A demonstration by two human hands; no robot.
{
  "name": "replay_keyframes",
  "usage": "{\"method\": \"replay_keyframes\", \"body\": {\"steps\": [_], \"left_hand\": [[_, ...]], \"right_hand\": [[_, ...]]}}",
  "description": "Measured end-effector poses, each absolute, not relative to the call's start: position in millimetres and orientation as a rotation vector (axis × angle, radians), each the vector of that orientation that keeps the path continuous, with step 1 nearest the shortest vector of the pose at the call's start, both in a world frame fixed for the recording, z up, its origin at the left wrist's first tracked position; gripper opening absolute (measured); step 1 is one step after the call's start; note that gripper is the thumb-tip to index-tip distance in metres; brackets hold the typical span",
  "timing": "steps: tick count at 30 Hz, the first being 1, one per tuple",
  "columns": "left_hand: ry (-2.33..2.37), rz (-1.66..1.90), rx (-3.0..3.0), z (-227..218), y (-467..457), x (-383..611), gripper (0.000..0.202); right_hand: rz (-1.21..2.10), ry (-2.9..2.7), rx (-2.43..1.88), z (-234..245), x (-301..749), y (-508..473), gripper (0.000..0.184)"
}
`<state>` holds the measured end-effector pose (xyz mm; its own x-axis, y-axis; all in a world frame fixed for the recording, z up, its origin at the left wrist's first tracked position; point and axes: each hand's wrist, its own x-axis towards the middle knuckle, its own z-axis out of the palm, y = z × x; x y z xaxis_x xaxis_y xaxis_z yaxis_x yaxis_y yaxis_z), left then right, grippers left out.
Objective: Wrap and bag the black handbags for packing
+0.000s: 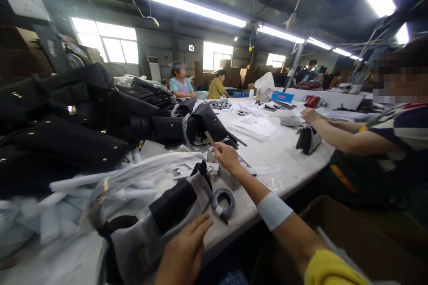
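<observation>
My right hand [226, 156] reaches over the table and pinches a thin, flat, greyish-tan strip [210, 138]. My left hand [185, 249] is in front of me with its fingers stretched out beside a black bag [174, 205]; whether it touches the bag I cannot tell. Pale, thin wrapping [133, 245] covers parts of that bag, which lies on its side. Between my hands sits a coiled dark strap [230, 202] with a white band around it. Small white and grey card pieces [187, 170] lie scattered just left of my right hand.
Black bags [63, 142] are heaped at the left, above white rolls of packing [80, 182]. Across the white table [270, 160], a co-worker's hands [310, 116] handle a small black bag [306, 140]. A cardboard box [351, 231] stands below the table edge at right.
</observation>
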<state>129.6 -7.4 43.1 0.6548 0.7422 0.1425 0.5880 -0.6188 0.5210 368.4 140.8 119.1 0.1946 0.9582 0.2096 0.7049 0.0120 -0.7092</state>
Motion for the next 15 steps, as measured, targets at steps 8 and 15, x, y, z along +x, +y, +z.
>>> {"method": "replay_keyframes", "body": {"steps": [8,15], "left_hand": [[0.967,0.143,2.383,37,53,231,0.022],[0.758,0.321,2.059,101,50,220,0.034]], "right_hand": [[0.827,-1.108,-1.326,88,414,1,0.032],[0.907,-0.830,-1.226,55,405,-70,0.043]]}}
